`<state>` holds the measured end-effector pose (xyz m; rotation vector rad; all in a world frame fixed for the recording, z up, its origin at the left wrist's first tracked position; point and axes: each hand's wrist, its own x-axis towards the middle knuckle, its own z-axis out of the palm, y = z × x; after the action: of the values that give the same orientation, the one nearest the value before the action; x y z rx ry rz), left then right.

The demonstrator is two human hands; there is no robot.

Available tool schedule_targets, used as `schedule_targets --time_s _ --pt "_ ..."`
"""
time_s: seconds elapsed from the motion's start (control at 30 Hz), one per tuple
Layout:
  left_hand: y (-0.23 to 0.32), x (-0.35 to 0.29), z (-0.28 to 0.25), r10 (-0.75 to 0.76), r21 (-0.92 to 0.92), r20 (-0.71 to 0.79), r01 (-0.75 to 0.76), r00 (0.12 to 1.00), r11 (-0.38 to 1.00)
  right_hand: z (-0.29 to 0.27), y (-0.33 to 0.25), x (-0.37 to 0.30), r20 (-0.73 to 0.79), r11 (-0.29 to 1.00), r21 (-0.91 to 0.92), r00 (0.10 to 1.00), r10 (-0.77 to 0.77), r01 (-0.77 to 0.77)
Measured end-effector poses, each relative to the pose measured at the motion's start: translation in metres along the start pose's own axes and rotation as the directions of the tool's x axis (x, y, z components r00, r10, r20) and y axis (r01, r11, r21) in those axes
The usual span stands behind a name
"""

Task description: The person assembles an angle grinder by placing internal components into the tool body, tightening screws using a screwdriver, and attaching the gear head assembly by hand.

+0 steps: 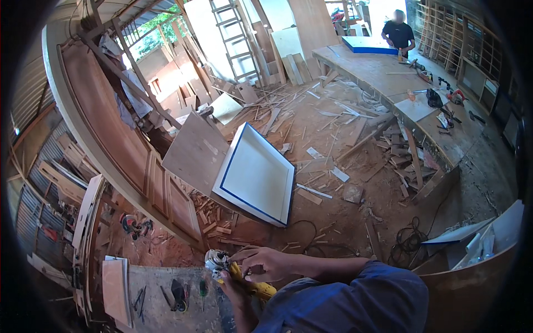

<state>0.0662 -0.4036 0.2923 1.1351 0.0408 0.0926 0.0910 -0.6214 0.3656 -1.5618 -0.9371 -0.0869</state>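
Note:
Close to my body is a yellow angle grinder (261,289) with a silver metal head (215,260). My left hand (233,286) is wrapped round it from below, just behind the head. From the right my right hand (267,264) reaches across, its fingers bent and the foremost ones at the grinder's head. What those fingers pinch, if anything, is too small to make out. Below and left of the grinder lies a worn worktop (158,275) with a green-handled screwdriver (203,288), dark hand tools (179,294) and a stack of flat boards (115,291).
A white panel with blue edging (258,175) leans ahead beside a brown board (194,147). A large wooden door frame (119,150) stands left. Offcuts and a coiled cable (411,241) litter the floor. At the far-right long table (377,72), another person (398,34) stands.

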Motion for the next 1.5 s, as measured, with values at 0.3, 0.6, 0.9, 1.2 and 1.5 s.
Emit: schedule_targets --time_s 0.3,0.6,0.9,1.2,1.5 --pt "-0.001 -0.004 -0.012 -0.011 -0.008 0.004 0.011 1.000 1.000 0.009 0.003 0.007 0.010 0.995 -0.050 0.997 -0.081 0.082" --pt "0.017 -0.015 0.003 -0.008 0.004 -0.024 0.008 1.000 1.000 0.017 0.003 0.011 0.021 0.999 0.012 0.999 -0.036 0.036" --pt "0.027 -0.022 0.009 -0.022 -0.021 -0.097 0.020 0.995 1.000 0.020 0.003 0.014 0.050 0.998 -0.008 0.997 -0.060 0.061" --pt "0.022 -0.021 0.000 0.014 -0.001 -0.200 -0.015 0.980 1.000 0.019 0.006 0.025 -0.085 0.998 -0.053 0.995 -0.046 0.042" --pt "0.024 -0.011 -0.002 0.067 -0.055 -0.017 -0.068 0.998 0.996 -0.030 -0.020 0.092 -0.110 0.971 -0.233 0.991 -0.078 0.051"
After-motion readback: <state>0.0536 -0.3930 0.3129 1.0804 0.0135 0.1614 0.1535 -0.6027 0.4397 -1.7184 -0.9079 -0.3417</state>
